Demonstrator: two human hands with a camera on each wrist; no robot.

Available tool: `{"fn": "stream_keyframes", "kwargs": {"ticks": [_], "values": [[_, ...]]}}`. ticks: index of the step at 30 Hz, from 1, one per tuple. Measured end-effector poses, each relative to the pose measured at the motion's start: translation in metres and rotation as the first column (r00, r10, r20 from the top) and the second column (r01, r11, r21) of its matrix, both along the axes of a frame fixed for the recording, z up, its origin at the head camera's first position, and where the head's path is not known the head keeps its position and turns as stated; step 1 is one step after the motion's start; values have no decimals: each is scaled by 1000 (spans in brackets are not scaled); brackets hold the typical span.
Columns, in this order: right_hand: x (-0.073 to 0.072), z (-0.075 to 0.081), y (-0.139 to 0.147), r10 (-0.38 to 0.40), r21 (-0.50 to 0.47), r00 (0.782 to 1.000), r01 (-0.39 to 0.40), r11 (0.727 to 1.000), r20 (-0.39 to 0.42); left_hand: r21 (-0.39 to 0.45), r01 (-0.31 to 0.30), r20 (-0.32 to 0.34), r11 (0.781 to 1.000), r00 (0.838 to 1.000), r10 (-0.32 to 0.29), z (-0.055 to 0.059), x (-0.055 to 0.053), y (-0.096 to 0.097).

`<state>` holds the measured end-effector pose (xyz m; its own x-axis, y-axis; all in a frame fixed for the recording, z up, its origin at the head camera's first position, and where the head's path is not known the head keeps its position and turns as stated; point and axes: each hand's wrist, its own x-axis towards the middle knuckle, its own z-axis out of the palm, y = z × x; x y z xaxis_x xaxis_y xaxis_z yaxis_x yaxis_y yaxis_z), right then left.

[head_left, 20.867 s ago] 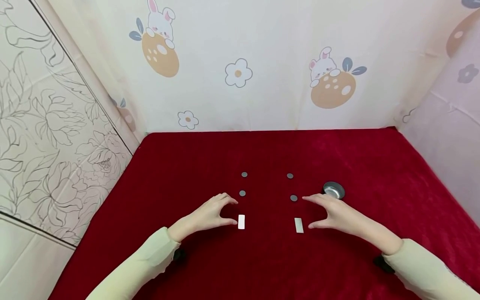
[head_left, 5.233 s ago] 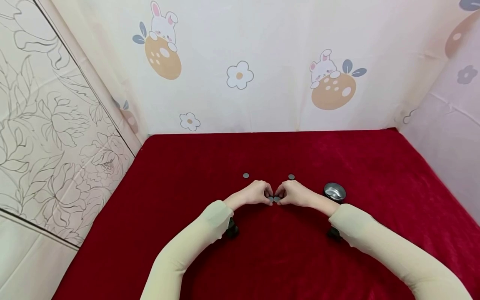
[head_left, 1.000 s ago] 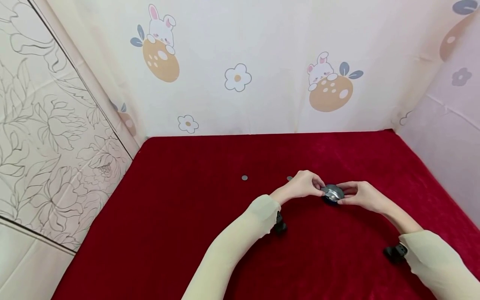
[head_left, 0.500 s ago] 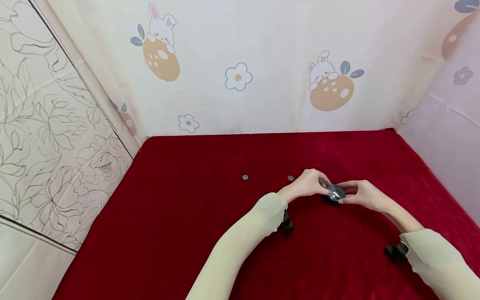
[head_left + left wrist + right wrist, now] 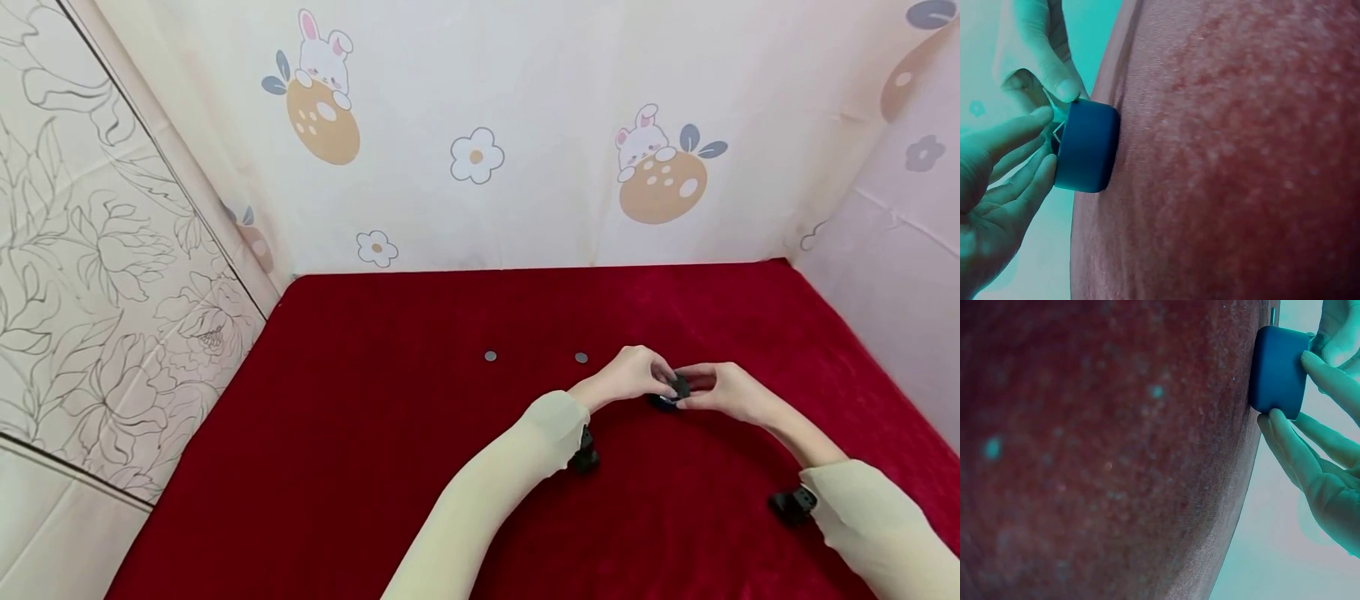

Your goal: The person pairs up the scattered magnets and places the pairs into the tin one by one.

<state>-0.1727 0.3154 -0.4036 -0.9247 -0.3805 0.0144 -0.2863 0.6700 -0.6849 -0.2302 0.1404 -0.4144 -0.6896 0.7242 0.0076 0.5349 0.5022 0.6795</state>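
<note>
My right hand (image 5: 723, 390) grips a small bowl (image 5: 663, 405) on the red cloth, thumb on the near side and fingers on the far side. The bowl has a dark outer wall (image 5: 1279, 372). My left hand (image 5: 633, 372) reaches over the bowl's left part with curled fingers. In the left wrist view, the left hand's fingertips (image 5: 1046, 164) are at the bowl's opening, close to the right thumb. Whether anything is between them is hidden. Two small grey discs, a left disc (image 5: 491, 356) and a right disc (image 5: 581, 357), lie flat farther back.
Red velvety cloth (image 5: 337, 433) covers the table. A patterned curtain (image 5: 547, 200) hangs behind its back edge, with a flower-printed panel (image 5: 112, 275) at the left. Black wrist devices sit under both sleeves, a left device (image 5: 585, 457) and a right device (image 5: 792, 505).
Two white strips and the two nearer grey discs have gone from the cloth since the earliest frame. Over the last second my left hand moved right over the bowl; the right hand stayed on it.
</note>
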Motion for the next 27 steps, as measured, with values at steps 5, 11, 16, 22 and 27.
{"fn": "stream_keyframes", "kwargs": {"ticks": [5, 11, 16, 22, 27], "values": [[0, 0, -1, 3, 22, 1000, -3, 1000, -3, 28, -27, 13, 999, 1000, 27, 0, 0, -7], [-2, 3, -2, 12, 28, 1000, -12, 1000, 17, 41, -28, -13, 999, 1000, 29, 4, -2, -21], [-3, 9, -4, 31, 34, 1000, -31, 999, -1, 23, -3, -10, 1000, 1000, 3, 7, -3, -32], [-7, 16, -13, 20, 81, 999, -16, 997, -40, 4, 21, -26, 1000, 999, -21, 11, -5, -50], [-12, 22, -24, 17, 112, 997, -9, 994, -70, 5, 26, -39, 1000, 999, -26, 13, -9, -67]]}}
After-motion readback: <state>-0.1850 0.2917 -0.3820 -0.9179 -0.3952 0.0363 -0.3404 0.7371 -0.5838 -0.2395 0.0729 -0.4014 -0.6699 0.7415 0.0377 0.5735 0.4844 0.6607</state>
